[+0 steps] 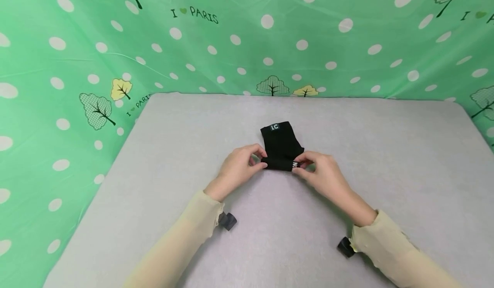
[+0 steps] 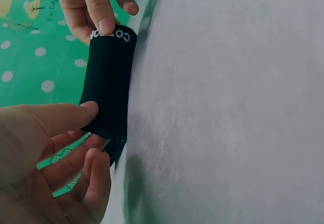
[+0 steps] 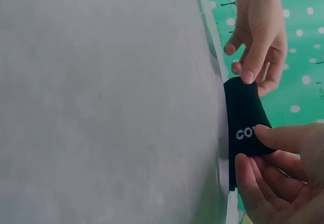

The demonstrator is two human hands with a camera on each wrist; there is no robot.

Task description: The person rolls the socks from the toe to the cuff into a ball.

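Observation:
A black sock (image 1: 281, 141) lies on the grey table, its far end bearing a light "LC" mark. The near end is folded over into a thick roll (image 1: 278, 164) running left to right. My left hand (image 1: 240, 162) pinches the left end of that roll between thumb and fingers. At the opposite end, my right hand (image 1: 324, 171) pinches it beside some white lettering. Both wrist views show the thumbs on top of the black fabric (image 2: 107, 82); in the right wrist view the letters "CO" (image 3: 245, 133) show, the rest covered by the thumb.
The grey table (image 1: 173, 142) extends around the sock on all sides. Behind it and along the left hangs a green cloth (image 1: 216, 65) with white dots and printed trees. Small black devices (image 1: 227, 221) sit at the wrists, by the light sleeves.

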